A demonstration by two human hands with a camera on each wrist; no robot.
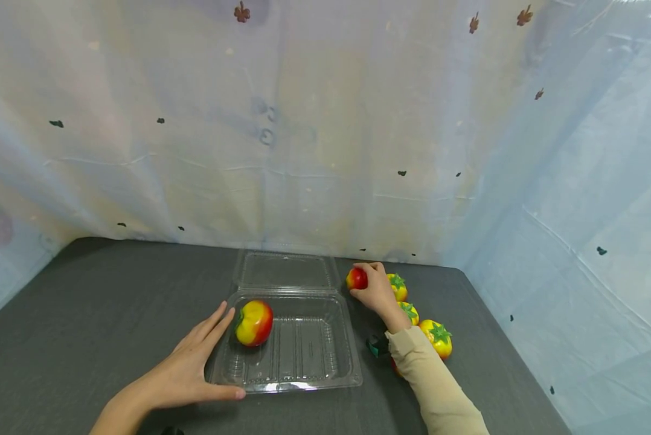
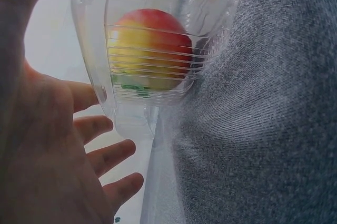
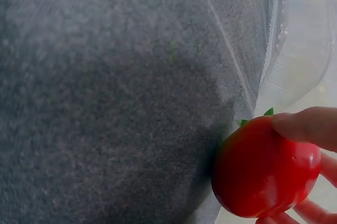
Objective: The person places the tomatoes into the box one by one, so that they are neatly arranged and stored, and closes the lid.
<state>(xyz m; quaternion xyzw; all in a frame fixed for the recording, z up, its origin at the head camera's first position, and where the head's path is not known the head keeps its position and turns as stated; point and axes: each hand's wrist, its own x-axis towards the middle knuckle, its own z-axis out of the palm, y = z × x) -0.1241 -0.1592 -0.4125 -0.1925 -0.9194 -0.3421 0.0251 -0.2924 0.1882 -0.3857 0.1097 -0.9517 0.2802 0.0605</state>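
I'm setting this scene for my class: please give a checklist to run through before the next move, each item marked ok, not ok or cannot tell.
1. Red fruit held by the right grip: ok.
2. Lid open: ok, folded back behind the box.
3. Space inside: ok, the yellow-and-red fruit sits at the left, leaving the right side bare.
4. Held fruit over the box: not ok, it is to the right, beside the lid.
5. Box held steady: cannot tell, the left grip is at its left side, but any pressure doesn't show.
6. Loose fruit countable: cannot tell, the sleeve hides part.
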